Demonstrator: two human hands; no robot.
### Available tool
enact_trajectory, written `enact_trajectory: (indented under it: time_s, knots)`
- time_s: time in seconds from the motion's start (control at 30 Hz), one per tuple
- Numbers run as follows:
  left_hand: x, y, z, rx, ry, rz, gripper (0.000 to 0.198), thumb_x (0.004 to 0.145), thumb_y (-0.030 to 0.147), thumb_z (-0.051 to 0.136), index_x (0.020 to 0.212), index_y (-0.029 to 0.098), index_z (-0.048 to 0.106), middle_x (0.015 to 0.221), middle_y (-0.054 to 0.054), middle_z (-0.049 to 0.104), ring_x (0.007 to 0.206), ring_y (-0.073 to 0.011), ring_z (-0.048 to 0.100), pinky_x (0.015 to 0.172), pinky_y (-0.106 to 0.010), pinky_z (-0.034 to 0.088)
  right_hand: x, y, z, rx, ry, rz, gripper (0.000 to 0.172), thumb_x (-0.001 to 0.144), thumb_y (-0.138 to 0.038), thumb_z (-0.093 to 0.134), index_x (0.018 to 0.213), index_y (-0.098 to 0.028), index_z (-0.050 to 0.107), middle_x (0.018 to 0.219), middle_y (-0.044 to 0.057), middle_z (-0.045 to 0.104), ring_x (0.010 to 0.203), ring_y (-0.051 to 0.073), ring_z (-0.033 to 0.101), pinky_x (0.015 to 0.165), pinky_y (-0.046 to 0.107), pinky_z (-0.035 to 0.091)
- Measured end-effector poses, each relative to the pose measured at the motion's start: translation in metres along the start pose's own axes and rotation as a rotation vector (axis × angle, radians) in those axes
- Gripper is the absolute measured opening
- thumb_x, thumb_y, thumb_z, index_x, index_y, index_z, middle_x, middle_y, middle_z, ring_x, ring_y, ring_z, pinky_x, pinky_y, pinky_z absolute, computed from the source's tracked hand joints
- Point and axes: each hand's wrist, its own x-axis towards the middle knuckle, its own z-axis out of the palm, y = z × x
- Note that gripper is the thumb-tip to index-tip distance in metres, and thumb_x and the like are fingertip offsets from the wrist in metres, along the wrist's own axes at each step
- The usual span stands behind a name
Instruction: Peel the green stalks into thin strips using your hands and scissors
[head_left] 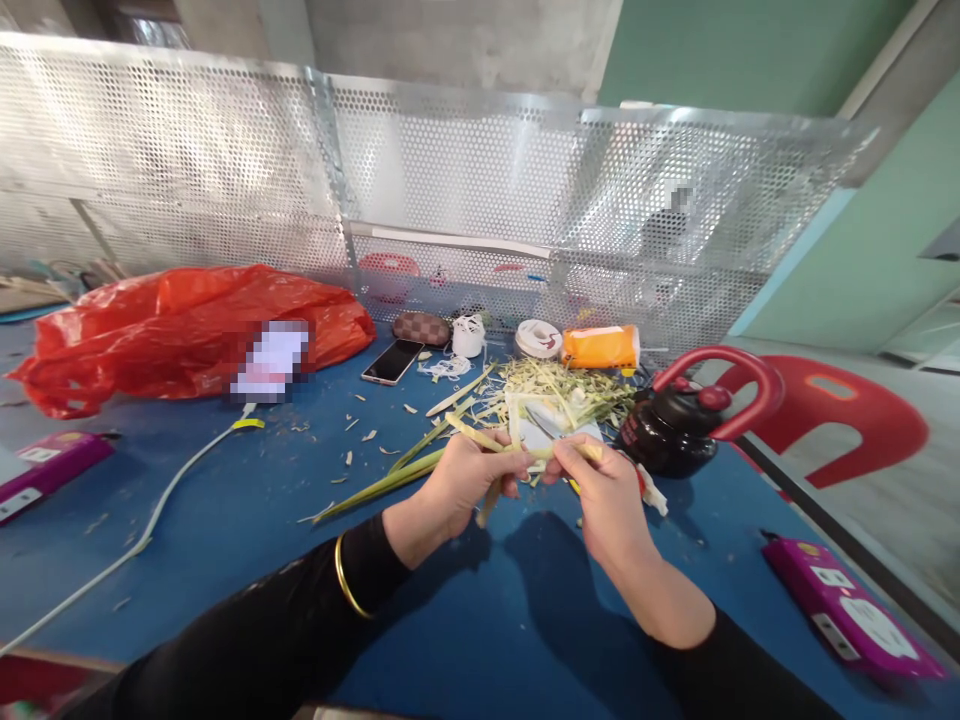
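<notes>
My left hand (466,475) and my right hand (606,492) are close together over the table, each closed in a pinch. Between them they grip pale yellow-green leaf strips (541,453) that cross one another. One strip end juts up to the left past my left hand, and another hangs below it. A short end pokes out beyond my right fingers. Just behind my hands is a heap of shredded leaf scraps (574,388). Longer green leaf strips (382,487) lie on the table left of my left hand.
A black jug with a red handle (671,430) stands to the right. Behind the heap are an orange packet (600,347), a ribbon roll (538,338) and a phone (392,362). A red plastic bag (172,325) lies left, near a white cable (161,510). A perforated metal screen (465,160) borders the back.
</notes>
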Motion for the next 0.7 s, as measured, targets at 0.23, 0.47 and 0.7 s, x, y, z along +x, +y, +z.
enact_trajectory:
  time_s: [0.23,0.47,0.7]
  knots:
    - [-0.001,0.006,0.001,-0.13,0.026,-0.116,0.022,0.053,0.018,0.078,0.059,0.012,0.057,0.052,0.002,0.055,0.041,-0.0064,0.048,0.043,-0.019,0.039,0.003,-0.005,-0.002,0.014,0.035,-0.021,0.022,0.077,-0.031,0.066,0.059,-0.019,0.06,0.054,-0.003,0.058,0.055,0.013,0.054,0.059,0.025,0.041]
    - [0.002,0.006,-0.004,-0.132,0.026,-0.151,0.021,0.055,0.015,0.075,0.065,0.014,0.057,0.053,0.002,0.056,0.041,-0.0069,0.049,0.045,-0.02,0.041,0.003,-0.006,-0.001,-0.032,0.037,-0.018,0.024,0.077,-0.034,0.064,0.058,-0.019,0.059,0.053,-0.001,0.057,0.054,0.014,0.053,0.058,0.027,0.042]
    - [0.0,0.007,-0.008,0.043,-0.03,-0.156,0.028,0.057,0.029,0.079,0.074,0.013,0.062,0.058,0.002,0.057,0.045,-0.0073,0.05,0.046,-0.02,0.043,0.02,-0.014,-0.022,-0.545,-0.012,-0.046,0.029,0.075,-0.047,0.063,0.073,-0.019,0.071,0.079,0.006,0.069,0.076,0.023,0.06,0.067,0.03,0.041]
